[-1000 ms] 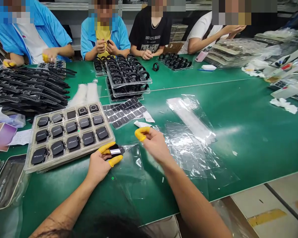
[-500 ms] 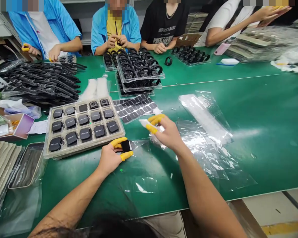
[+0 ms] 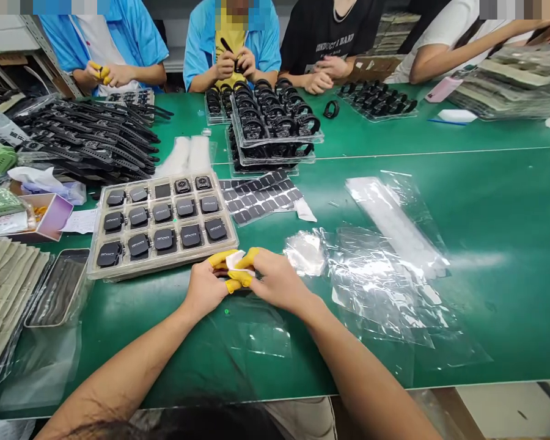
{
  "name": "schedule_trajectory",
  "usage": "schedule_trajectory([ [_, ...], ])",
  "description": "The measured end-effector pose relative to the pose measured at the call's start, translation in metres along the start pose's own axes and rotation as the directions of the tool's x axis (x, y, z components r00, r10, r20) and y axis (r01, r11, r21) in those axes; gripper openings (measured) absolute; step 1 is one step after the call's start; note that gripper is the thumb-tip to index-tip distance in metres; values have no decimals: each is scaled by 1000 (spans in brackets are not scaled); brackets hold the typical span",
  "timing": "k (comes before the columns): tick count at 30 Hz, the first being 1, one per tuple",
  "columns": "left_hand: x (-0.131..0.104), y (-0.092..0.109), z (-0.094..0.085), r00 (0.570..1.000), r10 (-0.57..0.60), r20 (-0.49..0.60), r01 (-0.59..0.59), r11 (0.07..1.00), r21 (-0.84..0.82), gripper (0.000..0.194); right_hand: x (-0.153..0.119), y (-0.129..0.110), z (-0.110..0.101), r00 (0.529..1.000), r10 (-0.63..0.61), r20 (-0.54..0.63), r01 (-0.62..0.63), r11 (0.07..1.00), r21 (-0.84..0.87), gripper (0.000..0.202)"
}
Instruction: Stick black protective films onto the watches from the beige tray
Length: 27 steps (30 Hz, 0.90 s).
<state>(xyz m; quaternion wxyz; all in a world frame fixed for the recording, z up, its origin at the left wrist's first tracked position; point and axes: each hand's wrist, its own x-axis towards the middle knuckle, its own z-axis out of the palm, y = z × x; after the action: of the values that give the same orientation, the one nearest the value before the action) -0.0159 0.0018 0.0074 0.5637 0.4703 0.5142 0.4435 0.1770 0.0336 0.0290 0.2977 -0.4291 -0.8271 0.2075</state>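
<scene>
My left hand (image 3: 205, 287) and my right hand (image 3: 275, 281) meet just in front of a tray (image 3: 165, 269) of black watch bodies. Both wear yellow finger cots. The left hand pinches a small black watch body, now mostly hidden under a white wipe (image 3: 235, 261) that my right fingers press onto it. A sheet of dark rectangular films (image 3: 261, 198) lies beyond the hands.
Clear plastic bags (image 3: 385, 275) are spread to the right on the green table (image 3: 486, 201). Stacked trays of assembled watches (image 3: 272, 131) and a pile of black straps (image 3: 87, 143) lie farther back. Several other people sit working across the table. Trays and papers crowd the left edge.
My right hand picked up the white wipe from beside the film sheet and brought it left onto the watch body held by my left hand. The view shifted rightward and lower.
</scene>
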Motion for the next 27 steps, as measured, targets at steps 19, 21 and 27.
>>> schedule_trajectory([
  [19, -12, 2, 0, 964, 263, 40, -257, 883, 392, 43, 2, 10, -9, 933, 320, 163, -357, 875, 327, 15],
  [21, -12, 2, 1, 970, 239, 41, -237, 897, 372, 46, 3, 11, -9, 913, 385, 137, -406, 821, 400, 12],
  [27, -10, -1, 1, 984, 171, 44, -176, 933, 315, 51, 6, 17, -10, 852, 518, -78, -342, 662, 666, 24],
])
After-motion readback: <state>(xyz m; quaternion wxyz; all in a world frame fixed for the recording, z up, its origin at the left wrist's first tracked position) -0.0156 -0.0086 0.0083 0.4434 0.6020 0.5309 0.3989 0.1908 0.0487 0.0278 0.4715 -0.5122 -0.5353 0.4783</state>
